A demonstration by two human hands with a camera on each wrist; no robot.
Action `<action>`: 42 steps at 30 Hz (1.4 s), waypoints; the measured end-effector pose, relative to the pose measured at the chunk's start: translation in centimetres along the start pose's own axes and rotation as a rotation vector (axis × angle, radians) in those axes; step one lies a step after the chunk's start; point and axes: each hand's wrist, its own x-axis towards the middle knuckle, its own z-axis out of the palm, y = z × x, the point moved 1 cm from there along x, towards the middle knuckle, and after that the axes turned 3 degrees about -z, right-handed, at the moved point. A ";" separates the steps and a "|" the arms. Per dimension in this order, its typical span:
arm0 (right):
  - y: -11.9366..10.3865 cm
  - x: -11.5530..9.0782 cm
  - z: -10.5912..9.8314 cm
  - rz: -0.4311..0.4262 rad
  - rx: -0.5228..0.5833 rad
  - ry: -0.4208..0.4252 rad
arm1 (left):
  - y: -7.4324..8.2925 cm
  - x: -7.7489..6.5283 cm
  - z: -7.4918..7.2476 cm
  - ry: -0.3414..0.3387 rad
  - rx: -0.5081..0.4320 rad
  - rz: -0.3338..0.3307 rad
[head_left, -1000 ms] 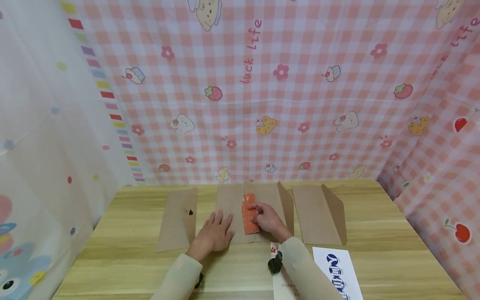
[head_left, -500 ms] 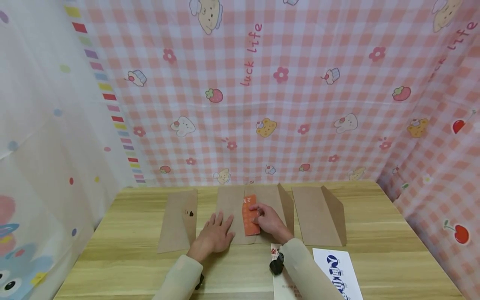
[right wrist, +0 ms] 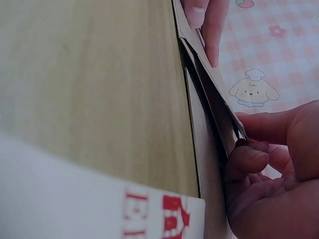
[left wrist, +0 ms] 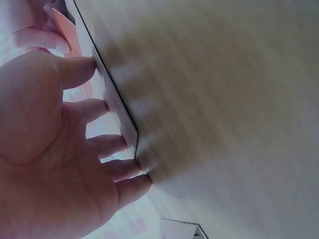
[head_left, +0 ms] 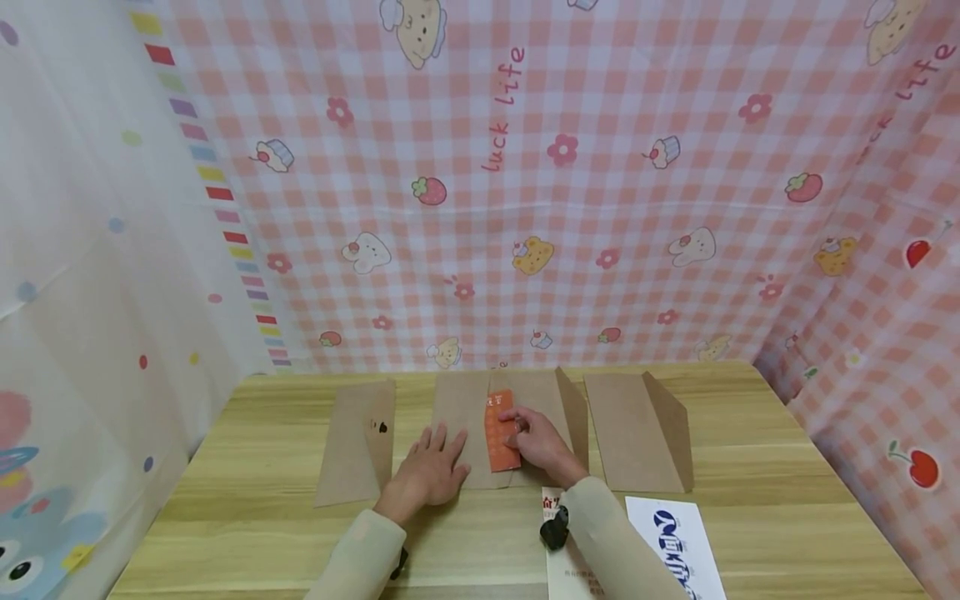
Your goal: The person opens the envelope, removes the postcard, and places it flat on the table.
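A narrow orange card (head_left: 497, 433) with white print at its top lies over the middle kraft-paper envelope (head_left: 465, 400). My right hand (head_left: 542, 442) pinches the card's right edge between thumb and fingers. From the right wrist view, the fingertips of the right hand (right wrist: 264, 164) meet at a lifted paper edge (right wrist: 219, 89). My left hand (head_left: 433, 471) rests with straight, spread fingers on the envelope's lower left part. The left wrist view has the left hand (left wrist: 60, 149) palm-side, fingertips at the paper's edge, with the orange card (left wrist: 67, 31) slanting up behind.
Another kraft envelope (head_left: 348, 450) lies to the left, and one more envelope (head_left: 626, 433) with a raised flap lies to the right. Near the front are a cream printed sheet (head_left: 564, 571) and a white sheet with blue lettering (head_left: 652, 533), partly under the right forearm.
The view tilts slightly between the first two frames. Both hands, the card and the envelopes otherwise keep their places.
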 end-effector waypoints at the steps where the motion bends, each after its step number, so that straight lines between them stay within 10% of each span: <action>1: 0.0 0.0 0.0 0.001 0.004 0.000 | 0.0 0.0 0.0 -0.001 0.000 0.000; 42: 0.3 -0.5 -1.0 0.042 -0.028 -0.009 | -0.1 -0.3 0.3 -0.009 -0.012 0.011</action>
